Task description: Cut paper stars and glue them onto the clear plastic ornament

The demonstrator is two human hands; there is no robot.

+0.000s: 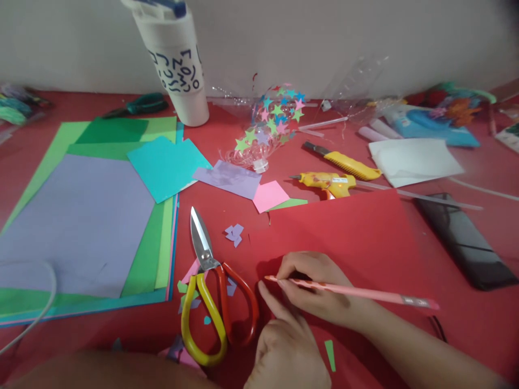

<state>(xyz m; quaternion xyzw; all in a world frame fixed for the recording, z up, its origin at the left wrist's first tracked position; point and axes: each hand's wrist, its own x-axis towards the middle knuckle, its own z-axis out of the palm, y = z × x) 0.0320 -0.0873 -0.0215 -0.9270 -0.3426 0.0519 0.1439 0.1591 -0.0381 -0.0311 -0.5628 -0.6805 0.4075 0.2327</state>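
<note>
My right hand (316, 286) is closed around a pink pencil (377, 294), its eraser end pointing right and its tip at the left side of a red sheet of paper (348, 232). Just below it, my left hand (290, 346) stretches its index finger toward the pencil tip, pressing on the red surface while the other fingers curl. Scissors (206, 259) with one yellow and one red handle lie to the left of my hands, blades pointing away. Lilac paper scraps (234, 234) are by the blades. A thin green scrap (330, 355) lies near my left hand.
Coloured sheets (81, 216) are stacked at left. Behind are a white cup (178, 70), green-handled pliers (146, 104), a turquoise piece (168, 167), star decorations (279, 111), a yellow cutter (348, 163) and a glue gun (328, 183). A phone (466, 237) lies at right.
</note>
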